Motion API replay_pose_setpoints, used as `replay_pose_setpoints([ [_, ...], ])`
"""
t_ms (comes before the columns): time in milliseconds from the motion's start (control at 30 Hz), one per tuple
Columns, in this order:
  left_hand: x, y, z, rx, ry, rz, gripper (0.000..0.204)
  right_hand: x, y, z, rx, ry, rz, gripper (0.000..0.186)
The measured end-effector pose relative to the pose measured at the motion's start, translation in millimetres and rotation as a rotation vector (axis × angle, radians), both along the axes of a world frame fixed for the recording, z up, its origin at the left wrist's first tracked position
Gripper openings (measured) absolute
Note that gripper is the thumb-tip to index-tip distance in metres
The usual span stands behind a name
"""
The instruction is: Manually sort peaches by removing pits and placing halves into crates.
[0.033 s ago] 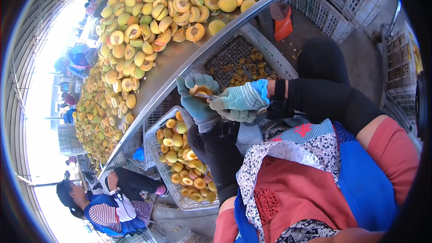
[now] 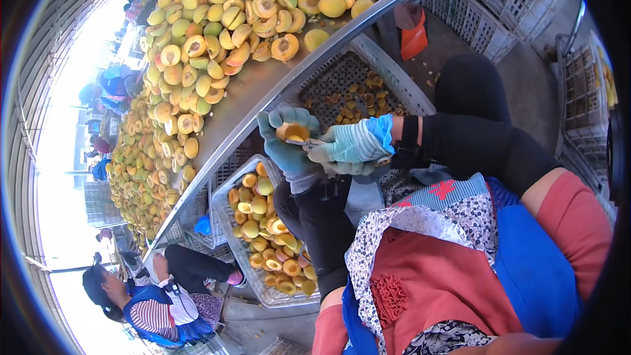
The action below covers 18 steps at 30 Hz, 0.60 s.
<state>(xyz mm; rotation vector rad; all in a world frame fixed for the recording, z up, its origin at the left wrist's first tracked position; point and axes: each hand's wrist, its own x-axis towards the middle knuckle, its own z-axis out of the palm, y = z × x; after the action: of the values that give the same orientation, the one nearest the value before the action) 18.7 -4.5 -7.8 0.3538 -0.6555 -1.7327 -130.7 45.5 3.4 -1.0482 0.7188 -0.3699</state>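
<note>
My left hand (image 2: 282, 148), in a teal glove, has its fingers curled round a yellow peach half (image 2: 293, 130), hollow side up, near the metal rim of the sorting table. My right hand (image 2: 348, 146), in a striped teal glove with a blue cuff, grips a small metal tool (image 2: 303, 142) that reaches to the peach half. Below the table's edge, a pale crate (image 2: 236, 250) of hollowed peach halves sits left of my legs. Another crate (image 2: 407, 89) behind my hands holds small dark-yellow scraps.
The steel table (image 2: 223, 105) is heaped with halved peaches (image 2: 197, 46). A co-worker (image 2: 158, 309) in a blue vest sits at lower left; other people are farther back. Stacked crates (image 2: 499, 6) and a crate (image 2: 582, 98) stand at right. An orange bag (image 2: 413, 34) hangs below the table.
The peach half and tool at my fingertips have shifted slightly, and more of the peach's hollow inside shows. The co-worker at lower left has moved a little.
</note>
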Motion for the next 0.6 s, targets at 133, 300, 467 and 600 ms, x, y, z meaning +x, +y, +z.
replay_pose_setpoints([
  [133, 48.5, -22.1, -14.1, 0.083, 0.135, 0.199, 0.027, -13.8, -2.5, -32.4, -0.798, 0.611, -0.012, 0.042],
  [300, 134.4, 55.6, 61.4, -0.142, -1.259, 0.728, 0.045, -43.1, -10.6, -37.0, -0.821, 0.859, -0.172, 0.037],
  [467, 130.6, 47.7, 80.8, -0.238, -1.605, 0.882, 0.043, -35.0, -13.0, -11.4, -0.879, 0.756, -0.346, 0.037],
  [600, 36.5, -58.9, 63.0, -0.401, -1.566, 0.615, 0.039, -42.5, -15.8, -3.3, -0.850, 0.814, -0.343, 0.036],
])
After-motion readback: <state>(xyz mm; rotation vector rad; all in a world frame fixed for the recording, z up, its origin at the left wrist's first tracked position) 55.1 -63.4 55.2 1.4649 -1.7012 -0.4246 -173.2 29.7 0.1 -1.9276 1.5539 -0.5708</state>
